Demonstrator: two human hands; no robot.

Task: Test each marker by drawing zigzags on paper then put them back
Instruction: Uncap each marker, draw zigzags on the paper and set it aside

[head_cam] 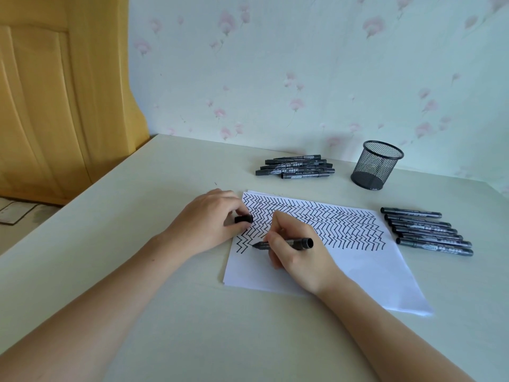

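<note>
marker (286, 243) | right fingers (275, 238) grip it, tip near paper (344, 274) left edge | left fingers (237, 213) pinch cap (243, 219)

Print on the marker barrels in the 12 o'clock pile (296, 168) and the 3 o'clock row (429, 232) is too small to read; nothing else lettered.

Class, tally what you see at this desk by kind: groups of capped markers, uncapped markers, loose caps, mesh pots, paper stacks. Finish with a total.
Groups of capped markers: 2, the back pile and the right row
Uncapped marker: 1
Loose cap: 1
Mesh pot: 1
Paper stack: 1
Total: 6
</note>
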